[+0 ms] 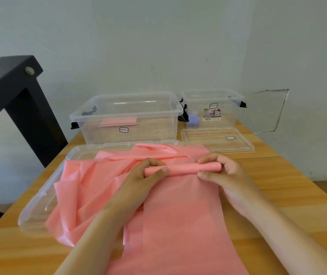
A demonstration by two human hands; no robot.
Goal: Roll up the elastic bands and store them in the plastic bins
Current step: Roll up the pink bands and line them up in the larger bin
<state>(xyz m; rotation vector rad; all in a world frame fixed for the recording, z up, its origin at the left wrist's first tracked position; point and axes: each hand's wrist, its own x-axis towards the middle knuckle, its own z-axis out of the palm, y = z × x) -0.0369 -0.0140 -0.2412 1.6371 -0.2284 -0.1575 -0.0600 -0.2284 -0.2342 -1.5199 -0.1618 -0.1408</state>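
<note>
Pink elastic band (pixel 180 211), wooden table (pixel 289 187), pale wall (pixel 158 46)

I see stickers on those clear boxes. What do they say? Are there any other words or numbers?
No text is legible.
large bin, front sticker: too blurred to read.
small bin, top sticker: too blurred to read.
small bin, picture label with barcode: print too small to read.
small lid, lid sticker: too blurred to read.

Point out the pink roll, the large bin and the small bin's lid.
pink roll (pixel 184 168): head view, middle of its rolled part.
large bin (pixel 148 134): head view, front wall.
small bin's lid (pixel 214 139): head view, flat top.
</note>
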